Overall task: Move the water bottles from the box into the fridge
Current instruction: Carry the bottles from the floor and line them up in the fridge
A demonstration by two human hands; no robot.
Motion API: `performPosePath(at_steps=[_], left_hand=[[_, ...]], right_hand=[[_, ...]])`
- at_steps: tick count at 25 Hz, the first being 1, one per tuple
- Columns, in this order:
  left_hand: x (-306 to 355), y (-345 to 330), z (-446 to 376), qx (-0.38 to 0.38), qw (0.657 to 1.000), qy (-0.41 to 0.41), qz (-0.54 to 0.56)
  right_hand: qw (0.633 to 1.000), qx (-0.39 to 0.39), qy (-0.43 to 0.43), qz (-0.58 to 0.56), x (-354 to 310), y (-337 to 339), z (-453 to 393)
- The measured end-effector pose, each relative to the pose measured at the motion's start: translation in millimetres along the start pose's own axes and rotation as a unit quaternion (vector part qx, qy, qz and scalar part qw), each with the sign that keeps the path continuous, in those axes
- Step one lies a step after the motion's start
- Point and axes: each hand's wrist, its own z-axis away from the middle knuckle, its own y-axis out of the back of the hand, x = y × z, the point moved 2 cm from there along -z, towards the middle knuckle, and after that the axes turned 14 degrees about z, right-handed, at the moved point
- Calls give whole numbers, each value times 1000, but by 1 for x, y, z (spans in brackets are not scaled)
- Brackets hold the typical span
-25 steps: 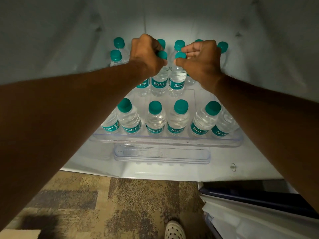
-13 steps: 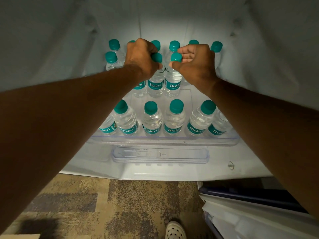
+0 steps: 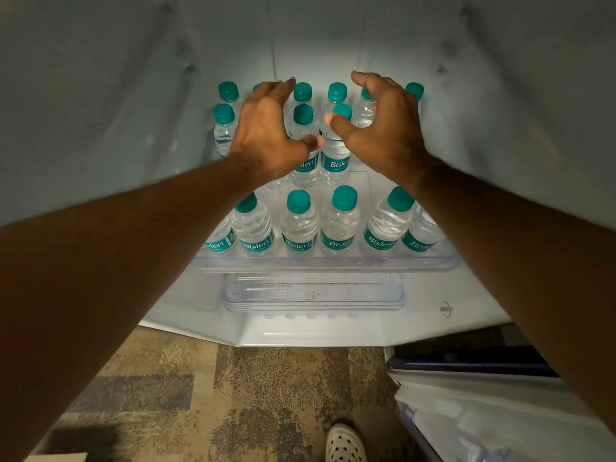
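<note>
Clear ribbed plastic water bottles with teal screw caps and teal "Bisleri" labels are stood upright in rows on a transparent fridge shelf with a raised near lip. One row is seen along the near edge, more rows toward the far wall, lit from the back. Smooth white fridge walls are seen left and right. A clear drawer front with a slider marked low to high is seen under the shelf.

Both hands are reached in over the middle bottles. Left hand is spread, fingers loosely arched, thumb tip near a middle bottle's shoulder; contact cannot be told. Right hand is likewise spread and arched, thumb in front of the neighbouring bottle's cap, nothing gripped.

Mottled brown and grey carpet is seen nearest, with a white perforated clog at the bottom edge. White crinkled material is seen at near right.
</note>
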Motion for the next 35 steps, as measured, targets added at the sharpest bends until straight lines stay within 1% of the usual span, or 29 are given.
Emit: performPosePath(at_steps=[2, 7, 12, 16, 22, 24, 26, 29, 35], left_hand=[[1, 8, 10, 0, 999, -20, -47], [6, 30, 38, -4, 987, -38, -155], [3, 47, 73, -11, 971, -83, -224], [5, 60, 108, -16, 963, -101, -249], [4, 78, 187, -26, 968, -116, -220], [0, 86, 217, -24, 974, -106, -197], [-8, 93, 249, -25, 979, -87, -183], [-26, 103, 305, -18, 979, -52, -196], [-51, 126, 423, 4, 976, 23, -218]], right_hand=[[999, 2, 16, 45, -5, 4, 8], [990, -25, 48, 129, -16, 15, 37], [983, 2, 70, 171, -32, 33, 73], [979, 23, 74, 188, -43, 47, 110], [979, 31, 100, 177, -66, 51, 187], [979, 25, 109, 171, -77, 50, 211], [980, 2, 111, 167, -87, 47, 234], [974, -42, 131, 178, -103, 38, 275], [962, -86, 200, 168, -143, 19, 365]])
